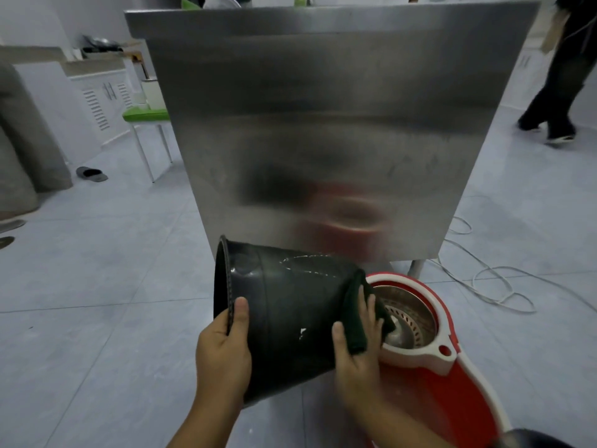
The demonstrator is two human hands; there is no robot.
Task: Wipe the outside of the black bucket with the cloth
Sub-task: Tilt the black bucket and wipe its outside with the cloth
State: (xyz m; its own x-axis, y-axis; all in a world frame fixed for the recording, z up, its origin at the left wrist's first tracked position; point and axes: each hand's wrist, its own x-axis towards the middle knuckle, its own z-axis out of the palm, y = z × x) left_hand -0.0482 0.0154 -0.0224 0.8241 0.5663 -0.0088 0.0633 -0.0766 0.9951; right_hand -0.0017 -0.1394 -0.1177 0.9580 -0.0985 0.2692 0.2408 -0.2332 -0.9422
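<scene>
The black bucket (284, 315) is held on its side above the floor, its open mouth facing left and its base to the right. My left hand (223, 350) grips the rim, thumb on the outer wall and fingers inside. My right hand (355, 337) presses a dark green cloth (358, 315) against the bucket's base end. White smears and a small white spot mark the bucket's outer wall. The bucket's inside is hidden.
A red and white spin-mop bucket (449, 360) with a metal basket stands just right of my hands. A steel cabinet panel (323, 124) rises right behind. White cables (484, 279) lie on the floor to the right. A person (562, 76) walks at far right; a green stool (147, 116) stands left.
</scene>
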